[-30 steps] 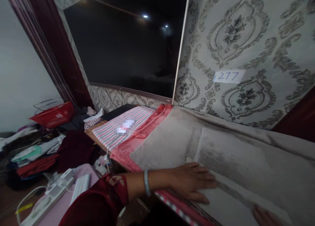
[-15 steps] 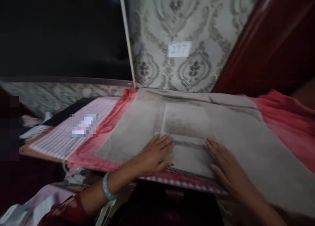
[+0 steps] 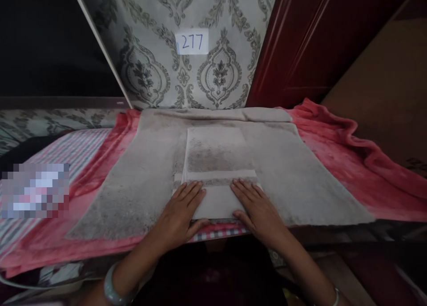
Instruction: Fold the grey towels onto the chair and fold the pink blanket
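A folded light-grey towel (image 3: 216, 150) with a paler band across it lies in the middle of a larger grey cloth (image 3: 143, 163). My left hand (image 3: 182, 212) rests flat on the towel's near left edge, fingers stretched forward. On the near right edge my right hand (image 3: 256, 208) lies flat too, its thumb apart from the fingers. Neither hand grasps anything. Beneath the grey cloth is a red plush blanket (image 3: 336, 159), which shows on both sides and along the front.
A checked cloth (image 3: 80, 146) covers the table's left part, with a blurred-out object (image 3: 35, 190) on it. Behind stand a dark screen (image 3: 50, 43), a patterned wall (image 3: 150, 39) with a paper (image 3: 192, 41) marked 277, and a dark-red panel (image 3: 287, 43).
My view has turned to the right, so the wall and cloths appear further left. Both hands remain flat on the folded towel.
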A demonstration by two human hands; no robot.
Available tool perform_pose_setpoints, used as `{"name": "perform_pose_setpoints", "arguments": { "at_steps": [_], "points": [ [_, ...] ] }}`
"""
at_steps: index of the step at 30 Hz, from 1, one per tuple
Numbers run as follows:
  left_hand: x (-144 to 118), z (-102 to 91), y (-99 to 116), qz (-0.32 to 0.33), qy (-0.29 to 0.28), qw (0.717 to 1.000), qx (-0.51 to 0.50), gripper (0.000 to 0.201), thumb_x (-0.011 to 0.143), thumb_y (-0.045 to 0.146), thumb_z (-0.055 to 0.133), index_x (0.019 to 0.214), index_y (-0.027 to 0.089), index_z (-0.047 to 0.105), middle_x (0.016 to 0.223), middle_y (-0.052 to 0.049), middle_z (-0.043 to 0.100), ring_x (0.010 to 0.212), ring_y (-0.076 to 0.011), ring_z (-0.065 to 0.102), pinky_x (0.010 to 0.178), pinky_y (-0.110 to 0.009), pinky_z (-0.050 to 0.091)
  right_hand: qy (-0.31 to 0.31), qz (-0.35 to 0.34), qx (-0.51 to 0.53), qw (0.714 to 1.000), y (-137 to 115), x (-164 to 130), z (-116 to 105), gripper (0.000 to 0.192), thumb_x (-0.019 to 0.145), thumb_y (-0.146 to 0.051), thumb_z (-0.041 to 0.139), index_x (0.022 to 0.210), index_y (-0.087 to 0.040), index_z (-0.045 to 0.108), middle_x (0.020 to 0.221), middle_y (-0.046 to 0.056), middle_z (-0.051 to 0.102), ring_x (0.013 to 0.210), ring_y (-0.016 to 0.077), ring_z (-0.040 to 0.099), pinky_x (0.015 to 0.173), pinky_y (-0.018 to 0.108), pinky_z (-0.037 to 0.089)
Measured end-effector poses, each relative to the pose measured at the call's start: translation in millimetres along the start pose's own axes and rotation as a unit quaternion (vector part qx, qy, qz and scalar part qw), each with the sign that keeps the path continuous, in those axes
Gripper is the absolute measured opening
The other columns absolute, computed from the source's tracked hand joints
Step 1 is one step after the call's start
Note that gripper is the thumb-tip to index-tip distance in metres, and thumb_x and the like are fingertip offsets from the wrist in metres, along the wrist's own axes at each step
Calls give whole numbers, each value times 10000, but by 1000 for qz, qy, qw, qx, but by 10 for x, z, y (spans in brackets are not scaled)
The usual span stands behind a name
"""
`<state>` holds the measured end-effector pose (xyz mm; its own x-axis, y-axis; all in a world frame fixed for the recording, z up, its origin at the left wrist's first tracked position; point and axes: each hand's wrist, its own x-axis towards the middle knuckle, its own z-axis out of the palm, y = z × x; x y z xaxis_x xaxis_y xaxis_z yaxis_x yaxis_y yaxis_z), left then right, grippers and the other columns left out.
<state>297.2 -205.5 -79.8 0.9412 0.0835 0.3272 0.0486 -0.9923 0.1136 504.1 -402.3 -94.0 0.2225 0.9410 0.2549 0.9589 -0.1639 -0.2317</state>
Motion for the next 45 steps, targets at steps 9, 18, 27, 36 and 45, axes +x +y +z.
{"name": "perform_pose_setpoints", "arguments": {
  "at_steps": [9, 18, 27, 36, 45],
  "points": [
    [73, -217, -28, 2, 34, 997, -65, 509, 976, 408, 518, 1433, 185, 506, 1470, -137, 554, 1390, -283, 491, 1176, -574, 383, 74, -10, 66, 995, 41, -56, -135, 457, 1040, -352, 414, 1471, -253, 527, 1469, 78, 560, 1394, 246, 485, 1175, 553, 372],
    [465, -112, 34, 43, -122, 991, -38, 735, 980, 547, 474, 1580, 170, 277, 1647, -147, 262, 1536, -284, 230, 1271, -518, 183, -11, 1, 13, 1000, -78, 301, -60, 621, 985, -409, 524, 1553, -188, 404, 1594, 97, 380, 1508, 297, 283, 1221, 578, 267],
    [336, 27, 40, 28, -81, 996, -7, 699, 979, 508, 495, 1574, 199, 298, 1645, -136, 278, 1529, -293, 249, 1268, -522, 191, 40, -9, 12, 999, -126, 91, 21, 626, 981, -356, 534, 1565, -193, 379, 1595, 91, 385, 1496, 256, 318, 1245, 517, 259],
    [122, -96, 51, 9, -49, 999, -14, 642, 980, 470, 522, 1547, 219, 360, 1620, -127, 338, 1507, -273, 311, 1242, -527, 298, 60, 1, 44, 997, -156, 20, 45, 576, 962, -302, 558, 1519, -195, 459, 1568, 100, 430, 1484, 267, 344, 1213, 549, 316],
    [479, -411, -27, 11, -50, 994, -94, 467, 1035, 394, 386, 1451, 222, 510, 1488, -99, 545, 1390, -235, 498, 1178, -492, 415, 121, 52, 56, 990, 114, 133, -239, 499, 1018, -333, 436, 1492, -190, 495, 1497, 122, 527, 1417, 257, 455, 1201, 552, 316]
  ]
}}
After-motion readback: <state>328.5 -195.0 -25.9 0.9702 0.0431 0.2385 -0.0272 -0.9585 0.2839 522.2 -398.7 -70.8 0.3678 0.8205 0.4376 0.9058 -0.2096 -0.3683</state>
